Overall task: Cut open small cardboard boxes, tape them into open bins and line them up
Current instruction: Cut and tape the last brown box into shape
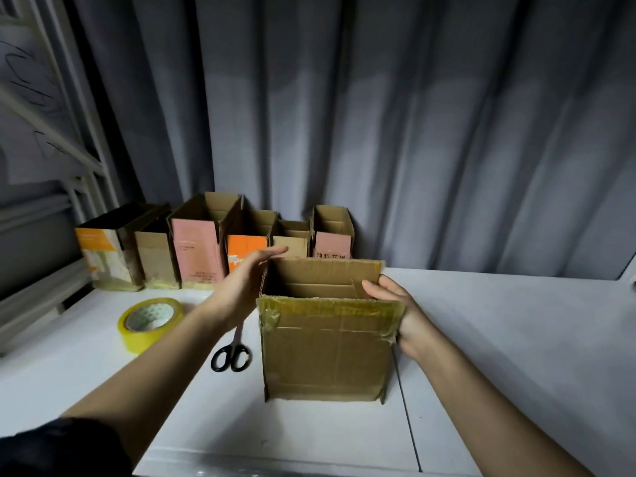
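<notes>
A brown cardboard bin [327,356] stands upright in the middle of the white table [499,339], open at the top, with clear tape along its front rim. My left hand [246,280] lies flat against its left wall with straight fingers. My right hand [395,304] grips its right wall, thumb over the rim inside the opening. Several finished open bins [194,249] stand side by side in a row at the back, against the curtain.
A roll of yellowish clear tape [149,321] lies left of the bin. Black-handled scissors [232,354] lie between the roll and the bin, partly under my left forearm. A white metal frame [79,160] rises at the left. Grey curtain [413,132] behind the table.
</notes>
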